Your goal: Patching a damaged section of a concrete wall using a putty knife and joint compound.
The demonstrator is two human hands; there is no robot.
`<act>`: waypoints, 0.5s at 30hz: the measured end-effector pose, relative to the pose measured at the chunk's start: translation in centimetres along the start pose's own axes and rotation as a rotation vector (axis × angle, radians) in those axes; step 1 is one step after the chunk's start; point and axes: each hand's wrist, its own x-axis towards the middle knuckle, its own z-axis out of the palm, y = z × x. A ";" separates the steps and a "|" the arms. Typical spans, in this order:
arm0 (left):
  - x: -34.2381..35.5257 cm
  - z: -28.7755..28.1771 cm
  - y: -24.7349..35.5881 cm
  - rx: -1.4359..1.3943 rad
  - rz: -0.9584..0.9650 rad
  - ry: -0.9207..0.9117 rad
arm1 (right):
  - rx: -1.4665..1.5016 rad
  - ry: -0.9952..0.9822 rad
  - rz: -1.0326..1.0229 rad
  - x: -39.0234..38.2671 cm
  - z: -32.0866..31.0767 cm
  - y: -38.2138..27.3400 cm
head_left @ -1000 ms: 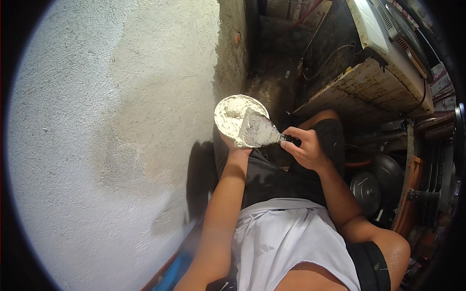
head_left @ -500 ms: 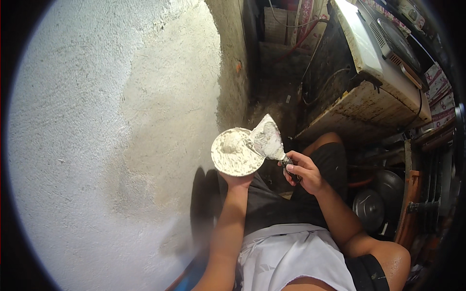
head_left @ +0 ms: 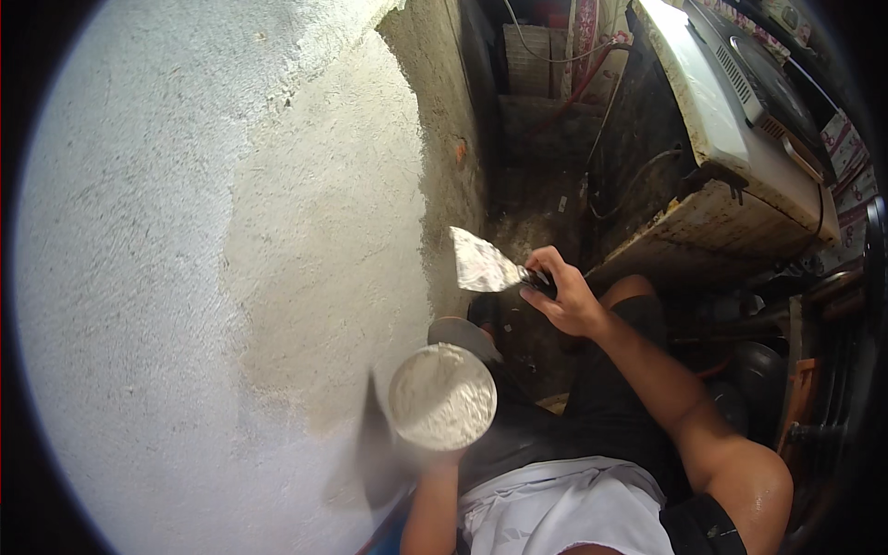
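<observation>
My right hand is closed round the dark handle of a putty knife. Its broad blade is smeared with whitish filler and points left toward the wall. Lower down, a round tub of pale filler rests on my left hand, whose fingers are mostly hidden beneath it. The wall on my left bears a large patch of beige, damp-looking filler over its rough white surface. The blade appears a little apart from the wall.
A stained white appliance stands on the right, its corner jutting toward my knee. A narrow dark floor runs between it and the wall. Wooden and black rack parts lie at the right edge, with a dark round pan beside them.
The putty knife has left the tub and swung up and left toward the wall with my right hand. My left hand has lowered the tub toward my body.
</observation>
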 end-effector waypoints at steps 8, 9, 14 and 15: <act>10.6 -0.4 -3.8 -0.353 -0.097 0.145 | -0.301 -0.106 -0.400 19.5 -0.2 15.2; 12.5 -0.2 -4.0 -0.625 -0.136 0.078 | -0.338 -0.102 -0.359 21.5 -0.1 17.4; 20.0 -3.1 -5.7 0.111 -0.113 0.381 | -0.276 -0.081 -0.172 28.9 1.4 28.6; 21.6 -4.1 -6.1 0.121 -0.124 0.390 | -0.272 -0.082 -0.111 30.1 1.3 31.4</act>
